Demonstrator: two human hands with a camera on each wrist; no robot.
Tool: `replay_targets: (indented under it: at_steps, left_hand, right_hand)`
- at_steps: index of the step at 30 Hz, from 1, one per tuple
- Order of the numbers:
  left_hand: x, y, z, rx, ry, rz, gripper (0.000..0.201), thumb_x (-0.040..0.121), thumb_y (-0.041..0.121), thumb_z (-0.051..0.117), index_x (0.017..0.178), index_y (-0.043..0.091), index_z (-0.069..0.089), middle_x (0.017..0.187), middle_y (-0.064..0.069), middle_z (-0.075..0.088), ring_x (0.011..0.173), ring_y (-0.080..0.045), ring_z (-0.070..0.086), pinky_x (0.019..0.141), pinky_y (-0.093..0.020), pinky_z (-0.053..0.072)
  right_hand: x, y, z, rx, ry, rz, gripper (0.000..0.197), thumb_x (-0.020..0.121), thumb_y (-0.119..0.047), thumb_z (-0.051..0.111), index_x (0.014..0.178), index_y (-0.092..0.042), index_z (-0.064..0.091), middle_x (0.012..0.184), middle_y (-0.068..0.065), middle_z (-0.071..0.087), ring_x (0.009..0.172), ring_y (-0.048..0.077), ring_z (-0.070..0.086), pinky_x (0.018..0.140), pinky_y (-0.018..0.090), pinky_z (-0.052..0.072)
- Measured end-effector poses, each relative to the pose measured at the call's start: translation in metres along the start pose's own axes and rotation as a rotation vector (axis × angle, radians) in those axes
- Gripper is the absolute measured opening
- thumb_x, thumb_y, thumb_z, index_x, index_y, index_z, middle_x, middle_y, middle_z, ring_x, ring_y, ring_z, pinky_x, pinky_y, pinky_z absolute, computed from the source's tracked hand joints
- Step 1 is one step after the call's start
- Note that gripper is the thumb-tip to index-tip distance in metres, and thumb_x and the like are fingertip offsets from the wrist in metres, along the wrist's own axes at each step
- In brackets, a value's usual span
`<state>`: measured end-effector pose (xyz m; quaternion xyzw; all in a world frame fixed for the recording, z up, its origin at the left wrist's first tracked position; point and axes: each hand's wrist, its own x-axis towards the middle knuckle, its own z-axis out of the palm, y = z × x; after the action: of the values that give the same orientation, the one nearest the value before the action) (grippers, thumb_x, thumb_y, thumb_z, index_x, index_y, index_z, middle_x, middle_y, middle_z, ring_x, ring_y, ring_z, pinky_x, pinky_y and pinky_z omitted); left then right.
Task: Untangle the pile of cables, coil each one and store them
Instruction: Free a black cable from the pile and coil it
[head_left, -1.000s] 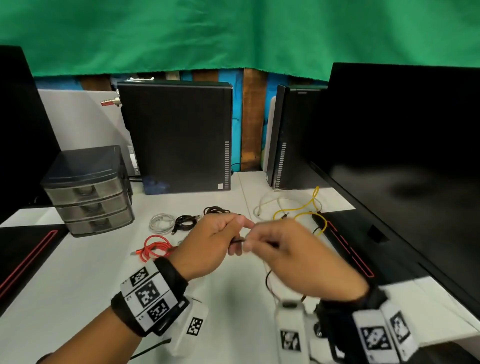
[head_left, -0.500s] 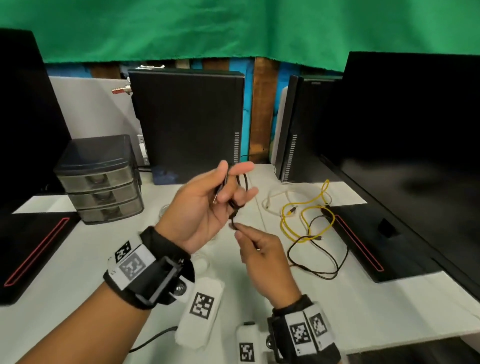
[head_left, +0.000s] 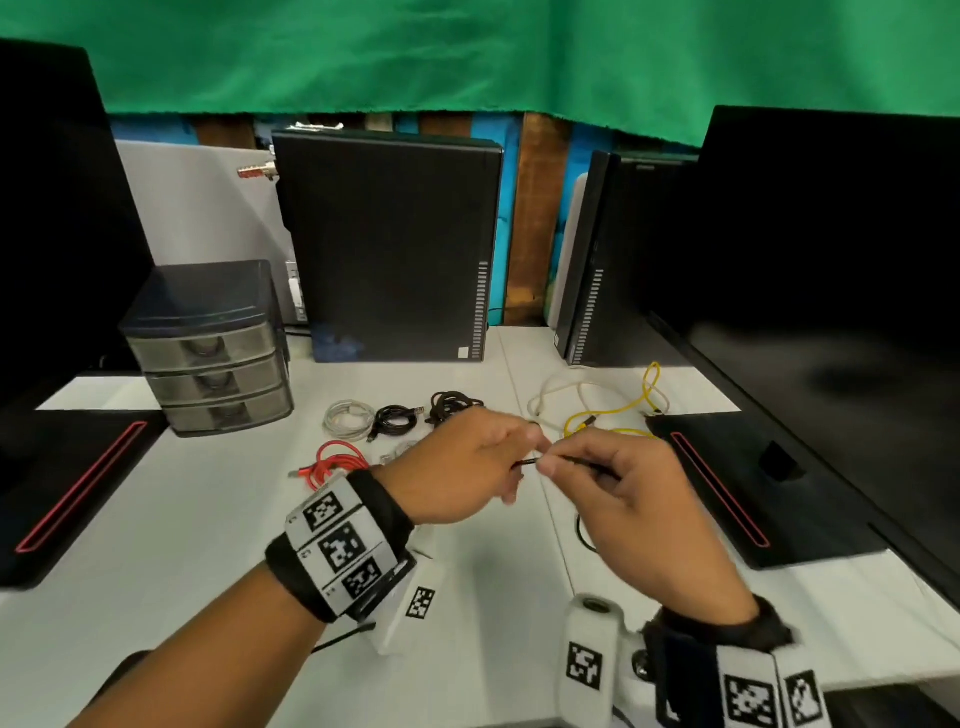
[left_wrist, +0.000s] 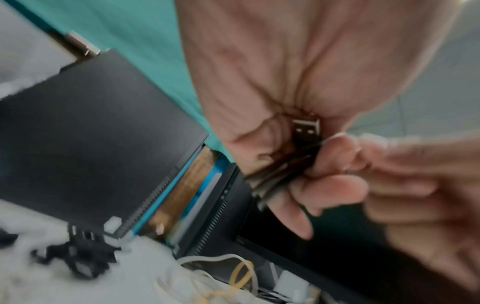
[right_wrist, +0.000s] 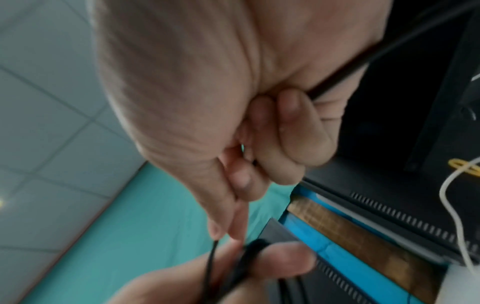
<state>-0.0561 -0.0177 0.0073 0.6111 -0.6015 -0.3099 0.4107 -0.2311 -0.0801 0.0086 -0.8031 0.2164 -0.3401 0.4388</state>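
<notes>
My left hand (head_left: 488, 462) grips a small bundle of thin black cable (left_wrist: 275, 172) above the white table; its USB plug (left_wrist: 306, 128) sticks out of the fist. My right hand (head_left: 602, 478) pinches the same black cable (head_left: 576, 460) between thumb and forefinger just right of the left hand, and the strand runs on through its palm (right_wrist: 350, 67). A loose loop of it (head_left: 582, 535) hangs below the right hand. A yellow cable (head_left: 613, 415) and a white cable (head_left: 561, 389) lie loose behind the hands.
Coiled cables lie on the table (head_left: 208, 519): white (head_left: 349, 418), two black (head_left: 396, 418) (head_left: 452, 402), red (head_left: 335, 460). A grey three-drawer box (head_left: 208, 353) stands at left. Computer towers (head_left: 389, 249) stand behind, a monitor (head_left: 831, 286) with its base (head_left: 753, 478) at right.
Both hands have come down from chest height to just above the table. The left hand has turned palm-down around the bundle, and the right hand has moved up beside it along the cable.
</notes>
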Motion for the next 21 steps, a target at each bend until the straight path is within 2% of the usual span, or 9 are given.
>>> replay_targets:
  at_steps: [2,4,6,9,12,14,17,19,21]
  left_hand:
    - [-0.005,0.010,-0.001,-0.249,-0.184,-0.063,0.051,0.109,0.031,0.036,0.073,0.023,0.072,0.051,-0.008,0.042,0.056,-0.020,0.051,0.093,-0.049,0.056]
    - [-0.009,0.017,-0.008,-0.461,-0.281,-0.069,0.049,0.106,0.033,0.037,0.086,0.017,0.078,0.051,-0.006,0.034,0.054,-0.021,0.045,0.088,-0.044,0.058]
    - [-0.012,0.024,-0.014,-0.675,-0.294,-0.009,0.044,0.103,0.032,0.041,0.103,0.003,0.075,0.050,-0.002,0.033,0.052,-0.017,0.044,0.082,-0.037,0.057]
    - [-0.010,0.029,-0.016,-0.932,-0.086,0.075,0.045,0.101,0.030,0.042,0.116,-0.005,0.066,0.053,0.001,0.038,0.056,-0.014,0.049,0.091,-0.037,0.056]
    - [-0.001,0.022,-0.015,-0.987,0.231,0.060,0.044,0.105,0.028,0.035,0.124,-0.004,0.060,0.058,0.000,0.040,0.065,-0.017,0.053,0.100,-0.037,0.052]
    - [0.004,0.012,-0.014,-0.883,0.369,0.007,0.043,0.108,0.028,0.033,0.123,0.001,0.062,0.061,-0.001,0.044,0.071,-0.019,0.057,0.103,-0.040,0.050]
    - [0.008,-0.003,-0.014,-0.331,0.443,-0.032,0.038,0.109,0.028,0.034,0.113,0.011,0.067,0.060,0.003,0.053,0.072,-0.013,0.063,0.095,-0.038,0.052]
    - [0.006,-0.007,-0.011,0.010,0.301,-0.029,0.035,0.108,0.028,0.036,0.106,0.016,0.070,0.060,0.005,0.059,0.066,-0.008,0.062,0.085,-0.035,0.052]
    - [0.003,-0.004,-0.006,0.190,0.118,-0.071,0.041,0.108,0.030,0.035,0.093,0.017,0.071,0.064,0.003,0.065,0.065,-0.005,0.062,0.082,-0.034,0.052]
  right_hand:
    - [0.003,0.005,-0.008,0.029,0.093,-0.014,0.017,0.090,-0.016,0.073,0.077,-0.027,0.076,0.068,0.012,0.066,0.061,0.026,0.052,0.061,0.039,0.045]
    - [0.007,0.015,-0.009,0.077,0.224,-0.018,0.018,0.091,-0.014,0.071,0.081,-0.027,0.079,0.078,0.001,0.074,0.073,0.016,0.066,0.068,0.028,0.051]
    - [0.011,0.026,-0.003,0.104,0.293,0.012,0.018,0.094,-0.014,0.067,0.093,-0.027,0.078,0.090,-0.015,0.077,0.085,0.001,0.069,0.077,0.015,0.048]
    - [0.011,0.038,0.012,0.067,0.155,0.069,0.019,0.098,-0.017,0.063,0.100,-0.023,0.081,0.078,-0.021,0.072,0.070,-0.008,0.060,0.070,0.012,0.043]
    - [0.007,0.033,0.025,0.018,-0.056,0.118,0.017,0.098,-0.022,0.063,0.096,-0.020,0.080,0.062,-0.017,0.064,0.056,-0.002,0.047,0.062,0.015,0.037]
    - [0.005,0.027,0.028,-0.071,-0.182,0.087,0.021,0.099,-0.028,0.061,0.093,-0.015,0.077,0.055,-0.008,0.049,0.053,0.003,0.040,0.058,0.018,0.035]
    - [0.005,0.017,0.022,-0.124,-0.189,0.038,0.019,0.100,-0.028,0.059,0.089,-0.019,0.071,0.061,0.003,0.052,0.054,0.004,0.040,0.057,0.022,0.035]
    - [0.005,0.012,0.015,-0.101,-0.144,-0.001,0.015,0.099,-0.027,0.060,0.090,-0.024,0.072,0.063,-0.001,0.059,0.054,0.011,0.043,0.055,0.026,0.036]
    - [0.006,0.007,0.009,-0.068,-0.060,-0.034,0.018,0.098,-0.022,0.062,0.087,-0.030,0.073,0.065,0.002,0.063,0.055,0.016,0.046,0.056,0.028,0.039]
